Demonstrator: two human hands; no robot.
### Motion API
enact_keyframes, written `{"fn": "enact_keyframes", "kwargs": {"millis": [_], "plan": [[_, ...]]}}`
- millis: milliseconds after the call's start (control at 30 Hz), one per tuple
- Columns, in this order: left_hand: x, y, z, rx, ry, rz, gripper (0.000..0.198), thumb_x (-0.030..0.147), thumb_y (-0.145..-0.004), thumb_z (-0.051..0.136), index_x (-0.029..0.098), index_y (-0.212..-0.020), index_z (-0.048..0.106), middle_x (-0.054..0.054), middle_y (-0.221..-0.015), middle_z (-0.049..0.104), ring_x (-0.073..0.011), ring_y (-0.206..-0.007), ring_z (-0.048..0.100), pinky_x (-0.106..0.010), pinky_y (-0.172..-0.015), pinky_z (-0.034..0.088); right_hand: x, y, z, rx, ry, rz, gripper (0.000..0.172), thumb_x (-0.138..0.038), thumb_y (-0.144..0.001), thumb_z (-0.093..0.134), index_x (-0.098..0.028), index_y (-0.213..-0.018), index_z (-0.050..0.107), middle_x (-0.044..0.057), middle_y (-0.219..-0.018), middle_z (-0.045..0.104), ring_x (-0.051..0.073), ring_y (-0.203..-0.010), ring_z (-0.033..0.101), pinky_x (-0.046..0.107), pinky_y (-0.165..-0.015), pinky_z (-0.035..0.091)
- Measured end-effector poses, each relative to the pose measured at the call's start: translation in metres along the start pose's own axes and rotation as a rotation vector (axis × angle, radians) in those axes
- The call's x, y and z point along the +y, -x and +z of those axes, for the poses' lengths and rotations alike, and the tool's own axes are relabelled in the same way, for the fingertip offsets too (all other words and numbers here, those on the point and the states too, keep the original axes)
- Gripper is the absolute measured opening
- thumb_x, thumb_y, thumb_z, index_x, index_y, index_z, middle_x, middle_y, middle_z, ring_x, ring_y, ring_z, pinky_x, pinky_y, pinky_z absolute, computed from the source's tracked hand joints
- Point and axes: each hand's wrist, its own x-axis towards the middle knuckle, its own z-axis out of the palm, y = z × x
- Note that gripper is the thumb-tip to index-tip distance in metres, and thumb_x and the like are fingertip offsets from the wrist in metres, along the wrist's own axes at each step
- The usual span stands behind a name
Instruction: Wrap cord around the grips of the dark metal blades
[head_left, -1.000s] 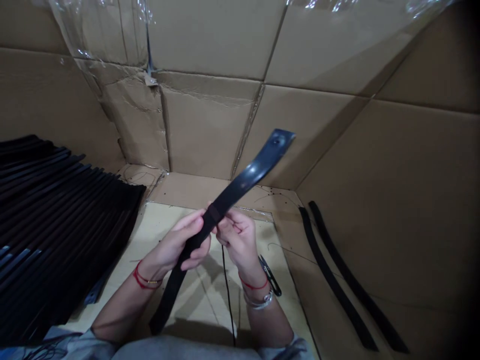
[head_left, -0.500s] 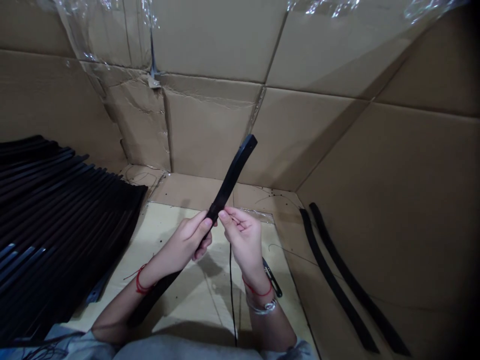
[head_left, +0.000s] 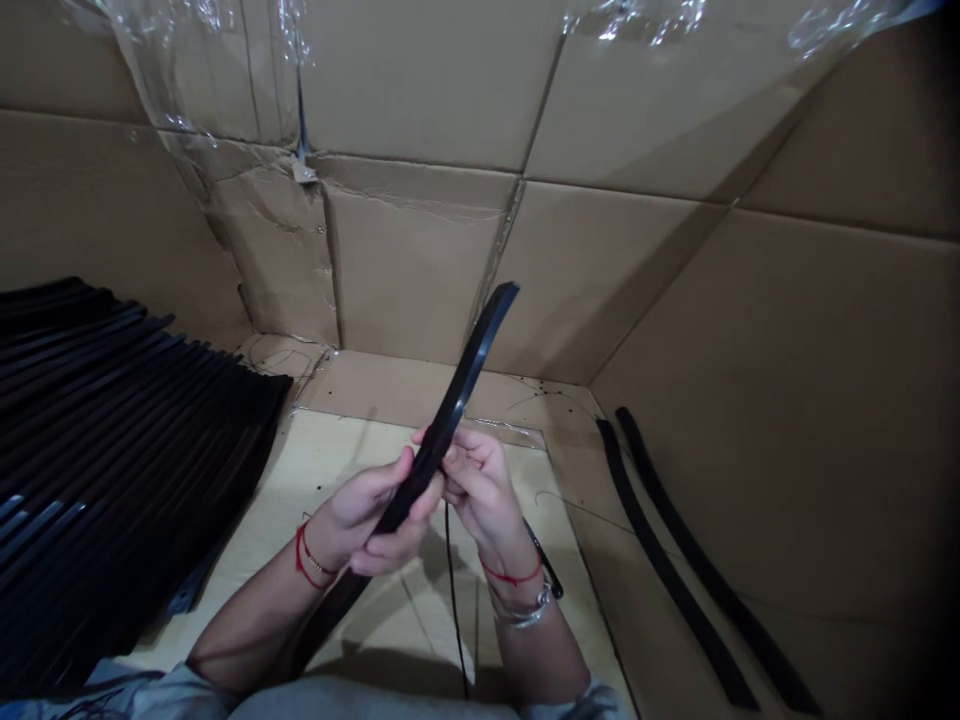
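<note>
Left hand (head_left: 364, 525), right hand (head_left: 480, 490) hold black strip (head_left: 451, 412)

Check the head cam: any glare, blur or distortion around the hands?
Head view: wide-angle bowing curves the cardboard wall, and the right corners fall dark. Glare shows on the plastic sheet and along the black strap. The left hand and right hand look fairly sharp, with soft shadows on the pale board.

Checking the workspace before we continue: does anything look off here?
Yes: loose thin dark wire strands lie scattered on the brown cardboard floor, and the back-left cardboard wall panel looks creased and torn.
</note>
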Motion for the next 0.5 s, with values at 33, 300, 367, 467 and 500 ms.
{"fn": "enact_keyframes", "kwargs": {"millis": [33,300,367,467,500], "plan": [[0.000,-0.001,0.001,0.110,-0.113,-0.011,0.054,0.064,-0.092,0.028,0.017,-0.079,0.051,0.003,-0.042,0.047,-0.0087,-0.026,0.039,-0.018,-0.028,0.033,-0.002,0.000,0.000,0.042,0.025,-0.034,0.031,-0.042,-0.070,0.079,-0.015,-0.083,0.074,-0.001,-0.055,0.061,0.005,-0.039,0.035,0.017,-0.036,0.025],[-0.008,-0.006,0.024,1.034,-1.245,0.456,0.026,0.043,-0.096,0.043,0.019,-0.099,0.054,0.003,-0.061,0.053,-0.0098,-0.051,0.046,-0.021,-0.052,0.035,0.002,-0.001,0.012,0.266,0.179,-0.154,0.021,-0.035,-0.076,0.075,-0.015,-0.074,0.068,-0.005,-0.053,0.047,0.007,-0.044,0.036,0.019,-0.039,0.030],[-0.007,-0.006,0.027,1.002,-1.151,0.439,0.028,0.041,-0.098,0.038,0.019,-0.089,0.053,0.005,-0.056,0.049,-0.0085,-0.046,0.044,-0.020,-0.048,0.034,0.005,0.000,0.014,0.268,0.181,-0.165,0.021,-0.035,-0.077,0.074,-0.015,-0.077,0.068,-0.005,-0.054,0.047,0.006,-0.043,0.034,0.020,-0.039,0.028],[-0.001,-0.004,0.027,0.865,-0.737,0.423,0.026,0.043,-0.097,0.041,0.019,-0.090,0.049,0.006,-0.056,0.049,-0.0061,-0.040,0.043,-0.017,-0.040,0.033,0.009,0.000,0.012,0.251,0.158,-0.191,0.024,-0.039,-0.078,0.072,-0.016,-0.085,0.070,-0.003,-0.058,0.053,0.005,-0.041,0.029,0.020,-0.037,0.023],[0.002,-0.002,0.024,0.791,-0.597,0.404,0.026,0.044,-0.096,0.043,0.019,-0.091,0.049,0.007,-0.055,0.048,-0.0053,-0.037,0.041,-0.015,-0.037,0.030,0.009,0.000,0.010,0.213,0.134,-0.188,0.027,-0.040,-0.079,0.071,-0.016,-0.088,0.070,-0.003,-0.059,0.054,0.004,-0.040,0.027,0.020,-0.036,0.021]]}}
